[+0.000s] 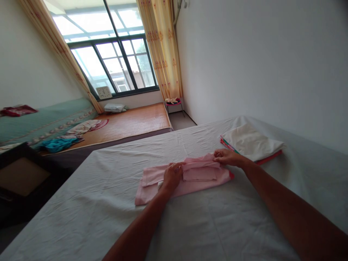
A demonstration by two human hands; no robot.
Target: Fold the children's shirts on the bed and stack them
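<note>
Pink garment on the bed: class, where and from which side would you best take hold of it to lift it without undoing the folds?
Probably grip the pink garment at its two short ends, coming in from the left and right sides. It lies flat and wide on the white sheet, folded layers stacked near the middle, where the left hand and right hand rest. Holding both ends should keep the layers together.

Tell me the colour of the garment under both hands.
Pale pink garment, plain with no pattern, lying partly folded on the white sheet; the head view shows it.
</note>
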